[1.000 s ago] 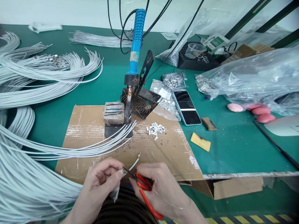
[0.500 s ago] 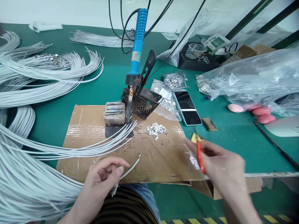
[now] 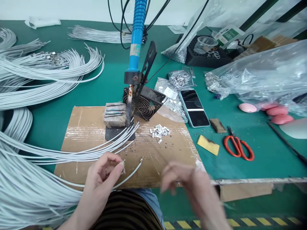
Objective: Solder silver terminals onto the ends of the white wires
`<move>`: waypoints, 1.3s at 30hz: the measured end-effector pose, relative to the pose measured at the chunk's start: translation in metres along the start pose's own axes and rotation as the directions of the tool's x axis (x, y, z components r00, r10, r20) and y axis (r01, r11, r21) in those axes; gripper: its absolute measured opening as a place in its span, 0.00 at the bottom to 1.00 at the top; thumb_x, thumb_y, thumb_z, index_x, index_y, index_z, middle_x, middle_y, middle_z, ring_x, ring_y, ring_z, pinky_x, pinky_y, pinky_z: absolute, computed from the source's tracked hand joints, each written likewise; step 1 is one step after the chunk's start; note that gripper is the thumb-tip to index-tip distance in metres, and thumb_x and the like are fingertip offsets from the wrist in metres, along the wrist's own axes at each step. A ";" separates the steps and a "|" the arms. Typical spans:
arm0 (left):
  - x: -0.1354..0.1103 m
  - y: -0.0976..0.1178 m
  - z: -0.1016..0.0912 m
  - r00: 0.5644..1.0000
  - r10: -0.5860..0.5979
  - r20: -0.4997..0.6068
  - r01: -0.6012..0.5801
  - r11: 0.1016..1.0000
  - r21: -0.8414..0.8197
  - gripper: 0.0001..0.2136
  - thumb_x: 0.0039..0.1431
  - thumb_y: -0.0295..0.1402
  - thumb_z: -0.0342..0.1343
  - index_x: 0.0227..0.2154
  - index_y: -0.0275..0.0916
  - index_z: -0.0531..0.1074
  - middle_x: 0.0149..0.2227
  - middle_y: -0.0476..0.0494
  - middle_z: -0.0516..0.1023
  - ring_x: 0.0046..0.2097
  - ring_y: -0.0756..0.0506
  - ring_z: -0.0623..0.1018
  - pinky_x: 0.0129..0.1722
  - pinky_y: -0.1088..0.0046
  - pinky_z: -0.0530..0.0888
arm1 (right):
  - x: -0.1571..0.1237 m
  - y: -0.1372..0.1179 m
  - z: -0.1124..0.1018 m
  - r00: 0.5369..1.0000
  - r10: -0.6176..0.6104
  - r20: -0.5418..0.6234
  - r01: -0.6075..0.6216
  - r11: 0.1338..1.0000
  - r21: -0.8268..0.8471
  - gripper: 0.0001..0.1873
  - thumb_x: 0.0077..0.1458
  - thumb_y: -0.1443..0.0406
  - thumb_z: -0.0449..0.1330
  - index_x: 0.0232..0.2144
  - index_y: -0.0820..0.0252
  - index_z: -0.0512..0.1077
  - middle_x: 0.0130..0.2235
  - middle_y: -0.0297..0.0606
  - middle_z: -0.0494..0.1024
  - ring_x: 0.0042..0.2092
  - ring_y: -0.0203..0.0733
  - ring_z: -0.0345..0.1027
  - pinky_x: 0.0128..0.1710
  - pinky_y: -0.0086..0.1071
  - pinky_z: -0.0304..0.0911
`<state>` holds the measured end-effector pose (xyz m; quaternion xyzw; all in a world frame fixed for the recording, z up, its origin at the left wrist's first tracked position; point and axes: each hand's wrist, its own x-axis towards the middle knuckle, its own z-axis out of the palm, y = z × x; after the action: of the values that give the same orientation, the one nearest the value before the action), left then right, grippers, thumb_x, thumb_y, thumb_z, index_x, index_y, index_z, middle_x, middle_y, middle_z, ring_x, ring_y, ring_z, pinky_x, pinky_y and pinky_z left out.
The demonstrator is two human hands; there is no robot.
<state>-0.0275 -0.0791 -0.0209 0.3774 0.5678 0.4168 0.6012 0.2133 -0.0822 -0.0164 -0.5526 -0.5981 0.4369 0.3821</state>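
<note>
In the head view, the left hand (image 3: 102,177) is at the near side of the cardboard (image 3: 177,158), thumb and forefinger pinched together on a small pale piece (image 3: 123,167). A white wire (image 3: 131,174) curves out to the right from beside that hand, its tip free over the cardboard; whether the fingers grip it too, I cannot tell. The right hand (image 3: 187,179), at the near edge, is blurred: its fingers look bent, but I cannot tell how open they are or whether they hold anything. The red-handled scissors (image 3: 238,145) lie far right of it. A light, steady left pinch and a slow approach by the right hand would probably serve best, well clear of the soldering iron (image 3: 137,41) farther off.
</note>
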 end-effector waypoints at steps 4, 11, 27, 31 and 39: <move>-0.005 0.001 0.002 0.997 0.043 0.061 -0.050 0.992 0.118 0.07 0.69 0.39 0.60 0.38 0.42 0.76 0.29 0.52 0.74 0.30 0.50 0.72 0.30 0.78 0.67 | 0.005 -0.014 0.066 0.929 -0.117 0.352 0.013 0.959 0.282 0.47 0.73 0.42 0.34 0.20 0.59 0.77 0.20 0.33 0.68 0.22 0.34 0.61 0.27 0.29 0.61; -0.004 -0.004 0.005 0.997 0.077 -0.003 -0.076 0.989 0.124 0.05 0.67 0.36 0.61 0.36 0.41 0.76 0.30 0.51 0.76 0.31 0.50 0.75 0.31 0.79 0.71 | 0.005 -0.011 0.079 0.965 -0.218 0.147 0.179 0.954 0.240 0.45 0.75 0.46 0.36 0.22 0.59 0.81 0.19 0.35 0.71 0.22 0.34 0.62 0.25 0.29 0.59; -0.007 0.005 -0.004 0.997 -0.061 0.056 0.066 0.993 -0.101 0.17 0.60 0.46 0.69 0.27 0.38 0.74 0.22 0.55 0.69 0.24 0.54 0.62 0.24 0.80 0.61 | 0.017 -0.014 0.087 0.987 0.156 0.029 -0.148 0.843 0.517 0.07 0.59 0.61 0.69 0.36 0.53 0.88 0.26 0.34 0.77 0.22 0.30 0.60 0.20 0.25 0.55; -0.008 0.005 -0.004 0.996 -0.053 0.070 0.059 0.994 -0.087 0.18 0.61 0.47 0.68 0.26 0.38 0.73 0.22 0.54 0.70 0.24 0.54 0.64 0.25 0.80 0.62 | 0.015 -0.011 0.085 0.984 0.171 0.047 -0.168 0.819 0.548 0.07 0.59 0.60 0.70 0.35 0.53 0.88 0.26 0.34 0.77 0.23 0.30 0.60 0.20 0.25 0.54; -0.008 0.001 -0.006 0.997 -0.041 0.073 0.045 0.997 -0.061 0.17 0.61 0.46 0.68 0.27 0.38 0.73 0.22 0.53 0.72 0.25 0.53 0.67 0.25 0.80 0.64 | 0.012 -0.011 0.086 0.978 0.199 0.058 -0.193 0.773 0.604 0.06 0.56 0.61 0.72 0.32 0.55 0.88 0.25 0.34 0.77 0.22 0.30 0.60 0.20 0.24 0.54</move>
<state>-0.0333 -0.0861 -0.0179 0.3609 0.5406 0.4076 0.6414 0.1276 -0.0788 -0.0340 -0.4624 -0.3639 0.6400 0.4941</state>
